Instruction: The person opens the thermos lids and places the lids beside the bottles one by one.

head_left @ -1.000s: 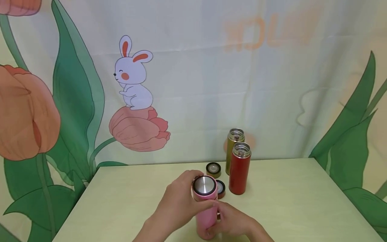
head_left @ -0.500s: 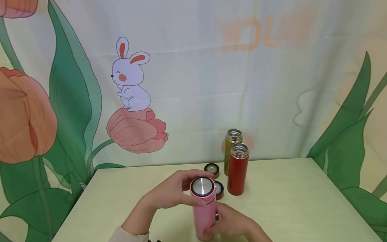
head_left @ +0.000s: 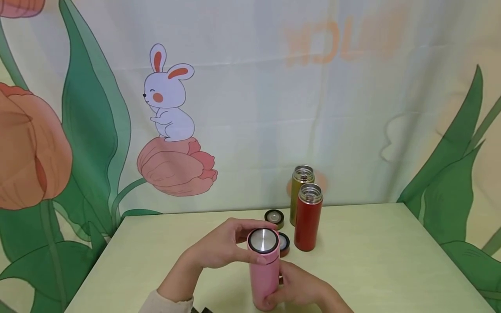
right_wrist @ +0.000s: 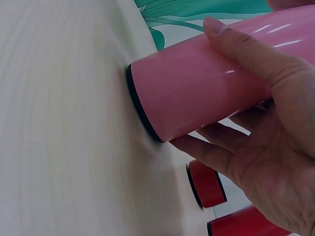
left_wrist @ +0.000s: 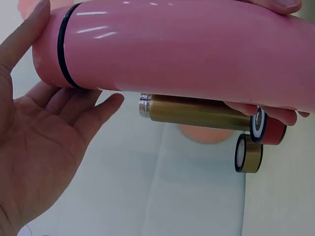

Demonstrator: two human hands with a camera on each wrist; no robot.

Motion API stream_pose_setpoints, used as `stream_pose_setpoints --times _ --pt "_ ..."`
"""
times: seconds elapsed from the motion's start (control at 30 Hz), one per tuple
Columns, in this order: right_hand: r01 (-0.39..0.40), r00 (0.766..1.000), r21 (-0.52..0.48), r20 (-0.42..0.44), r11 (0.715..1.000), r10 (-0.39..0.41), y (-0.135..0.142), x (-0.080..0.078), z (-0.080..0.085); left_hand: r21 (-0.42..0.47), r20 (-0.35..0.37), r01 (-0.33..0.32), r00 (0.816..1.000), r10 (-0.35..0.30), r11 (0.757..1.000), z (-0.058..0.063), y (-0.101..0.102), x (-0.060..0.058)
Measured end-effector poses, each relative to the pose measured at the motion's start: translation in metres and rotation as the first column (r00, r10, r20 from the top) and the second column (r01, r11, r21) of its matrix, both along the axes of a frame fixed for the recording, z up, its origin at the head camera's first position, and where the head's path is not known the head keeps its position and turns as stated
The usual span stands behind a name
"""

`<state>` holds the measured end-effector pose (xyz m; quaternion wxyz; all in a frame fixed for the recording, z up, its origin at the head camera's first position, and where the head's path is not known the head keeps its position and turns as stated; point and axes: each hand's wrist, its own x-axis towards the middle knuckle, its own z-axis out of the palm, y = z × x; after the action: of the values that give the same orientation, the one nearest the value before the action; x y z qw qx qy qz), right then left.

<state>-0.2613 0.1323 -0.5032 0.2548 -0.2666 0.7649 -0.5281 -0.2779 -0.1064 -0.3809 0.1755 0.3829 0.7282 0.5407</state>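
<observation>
A pink thermos (head_left: 264, 278) with a silver-topped lid (head_left: 263, 241) stands upright at the front of the table. Around its lid my left hand (head_left: 219, 245) curls, thumb on the near side and fingers behind. Lower down, my right hand (head_left: 299, 284) grips the body from the right, its thumb across the front near the base. In the left wrist view a dark ring (left_wrist: 64, 45) marks the seam between lid and body. The right wrist view has the black-edged base (right_wrist: 142, 105) right at the tabletop.
Behind and to the right stand a lidless red thermos (head_left: 308, 221) and a lidless gold thermos (head_left: 297, 191). Two upturned lids, one gold (head_left: 275, 218) and one red (head_left: 284, 244), lie just behind the pink thermos. A printed curtain (head_left: 250, 130) hangs along the table's (head_left: 372, 252) back edge.
My left hand has turned about the lid: its wrist has swung left and its thumb has drawn back across the front. My right hand keeps its grip low on the thermos.
</observation>
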Motion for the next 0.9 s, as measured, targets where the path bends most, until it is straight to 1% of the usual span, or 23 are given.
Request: stream_pose_setpoints --times 0.13,0.23,0.33,0.4,0.57,0.7,0.83,0.9 --pt "0.000 1.000 -0.002 -0.008 1.000 0.000 0.000 0.000 0.001 -0.041 -0.005 -0.066 0.998 0.066 0.997 0.004 0.001 0.006" --pt "0.002 1.000 -0.001 -0.003 1.000 -0.002 0.000 0.000 0.001 -0.067 -0.023 -0.105 0.994 0.104 0.992 0.006 0.003 0.010" --pt "0.001 1.000 0.001 -0.005 1.000 -0.001 -0.001 -0.001 0.000 -0.093 -0.058 -0.152 0.987 0.147 0.984 0.009 0.004 0.014" --pt "-0.001 1.000 0.001 -0.011 1.000 0.001 -0.001 -0.001 0.000 -0.110 -0.084 -0.191 0.980 0.182 0.975 0.010 0.005 0.017" --pt "-0.010 1.000 -0.016 -0.011 1.000 0.010 -0.001 -0.001 0.000 -0.145 -0.144 -0.299 0.949 0.279 0.943 0.011 0.009 0.026" --pt "-0.014 1.000 -0.023 -0.019 1.000 0.013 0.000 -0.001 -0.001 -0.160 -0.169 -0.376 0.921 0.350 0.913 0.013 0.013 0.033" --pt "-0.024 0.999 -0.029 -0.040 0.999 0.023 0.000 0.000 -0.002 -0.175 -0.204 -0.436 0.893 0.400 0.883 0.015 0.017 0.041" --pt "-0.029 0.999 -0.036 -0.037 0.999 0.027 0.000 0.000 -0.002 -0.181 -0.232 -0.462 0.878 0.419 0.868 0.016 0.018 0.043"
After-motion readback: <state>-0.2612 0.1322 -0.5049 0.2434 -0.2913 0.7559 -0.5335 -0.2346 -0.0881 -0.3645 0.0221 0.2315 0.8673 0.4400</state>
